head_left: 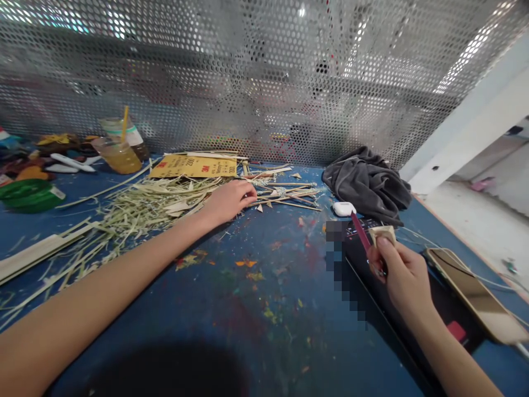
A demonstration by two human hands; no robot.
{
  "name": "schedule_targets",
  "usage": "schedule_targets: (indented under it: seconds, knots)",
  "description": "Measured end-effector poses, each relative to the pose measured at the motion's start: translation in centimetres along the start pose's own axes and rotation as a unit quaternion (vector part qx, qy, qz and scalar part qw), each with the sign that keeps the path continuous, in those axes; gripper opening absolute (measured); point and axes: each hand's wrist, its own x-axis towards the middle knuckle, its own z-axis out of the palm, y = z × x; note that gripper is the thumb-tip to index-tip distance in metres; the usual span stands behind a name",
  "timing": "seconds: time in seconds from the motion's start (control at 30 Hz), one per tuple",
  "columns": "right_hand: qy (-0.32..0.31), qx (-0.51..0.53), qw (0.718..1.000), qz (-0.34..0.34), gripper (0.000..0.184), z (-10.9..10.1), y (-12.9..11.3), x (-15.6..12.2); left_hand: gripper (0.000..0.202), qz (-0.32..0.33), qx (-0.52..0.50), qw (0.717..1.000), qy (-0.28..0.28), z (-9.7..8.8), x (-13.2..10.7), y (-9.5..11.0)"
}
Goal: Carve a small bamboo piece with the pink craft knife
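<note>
My right hand (403, 270) is closed around a thin maroon strip (361, 232) that looks like a blade and points up and to the left. Pinched in the same fingers is a small beige folded piece (382, 232). Across the table, my left hand (231, 199) reaches down with curled fingers at the near ends of several thin bamboo sticks (295, 193) bound with pale ties. What its fingertips hold, if anything, is hidden. Beside that hand lies a heap of bamboo shavings (142, 204), with yellow 3M sandpaper (194, 165) behind it.
On the right are a dark cloth (366, 182), a white earbud case (344, 209), a black flat device (372, 286) and a phone (471, 292) with cables. Left stand a cup with amber liquid (118, 157) and green tape (28, 196). A perforated metal screen (231, 71) closes the back.
</note>
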Motion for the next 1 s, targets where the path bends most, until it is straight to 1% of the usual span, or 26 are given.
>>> schedule_targets:
  seconds: [0.07, 0.13, 0.2, 0.27, 0.33, 0.37, 0.47, 0.5, 0.57, 0.63, 0.7, 0.8, 0.9, 0.97, 1.0]
  knots:
    - [-0.007, -0.007, 1.000, -0.014, 0.050, 0.0, -0.1, 0.0, 0.018, -0.011, 0.011, 0.999, 0.038, -0.2, -0.1, -0.2]
    - [-0.012, -0.015, 0.999, -0.029, 0.051, 0.1, -0.3, 0.0, 0.022, 0.002, 0.011, 0.999, 0.041, -0.1, -0.2, 0.1]
    - [-0.010, -0.020, 0.999, -0.033, 0.051, 0.2, -0.6, 0.1, 0.028, 0.040, 0.000, 0.999, 0.004, 0.3, -0.5, 0.8]
    - [-0.004, -0.022, 0.999, -0.033, 0.051, 0.3, -0.8, 0.1, 0.034, 0.083, -0.014, 0.995, -0.049, 0.9, -0.7, 2.1]
    - [0.000, -0.029, 0.999, -0.034, 0.051, 0.3, -0.9, 0.2, 0.037, 0.111, -0.021, 0.989, -0.094, 1.6, -0.8, 3.4]
    - [0.002, -0.033, 0.999, -0.038, 0.052, 0.2, -1.0, 0.3, 0.041, 0.115, -0.020, 0.987, -0.110, 2.0, -0.7, 4.0]
    - [0.007, -0.037, 0.998, -0.054, 0.051, 0.0, -0.9, 0.7, 0.067, 0.105, -0.008, 0.984, -0.146, 2.7, -0.5, 5.0]
    - [0.010, -0.035, 0.998, -0.060, 0.051, 0.0, -0.8, 0.9, 0.071, 0.097, -0.002, 0.983, -0.155, 2.8, -0.5, 5.1]
    - [0.015, -0.030, 0.997, -0.069, 0.051, -0.1, -0.7, 1.3, 0.073, 0.078, 0.009, 0.983, -0.164, 2.8, -0.7, 4.9]
    - [0.013, -0.029, 0.997, -0.074, 0.051, -0.2, -0.6, 1.6, 0.075, 0.056, 0.018, 0.984, -0.166, 2.6, -1.3, 4.5]
    - [0.003, -0.031, 0.997, -0.076, 0.051, -0.1, -0.7, 1.6, 0.077, 0.034, 0.024, 0.986, -0.164, 2.0, -2.6, 3.7]
    - [-0.043, -0.044, 0.995, -0.082, 0.048, 0.7, -1.3, 0.6, 0.079, 0.002, 0.028, 0.988, -0.152, 0.6, -5.2, 1.5]
    - [-0.136, -0.067, 0.983, -0.105, 0.044, 2.4, -2.4, -1.9, 0.077, -0.044, 0.030, 0.990, -0.130, -1.2, -8.0, -1.6]
    - [-0.220, -0.089, 0.962, -0.138, 0.040, 3.8, -3.0, -3.9, 0.072, -0.085, 0.028, 0.990, -0.106, -2.4, -9.4, -3.5]
    - [-0.278, -0.113, 0.938, -0.172, 0.037, 4.5, -3.2, -4.7, 0.069, -0.103, 0.026, 0.990, -0.092, -2.9, -10.0, -4.1]
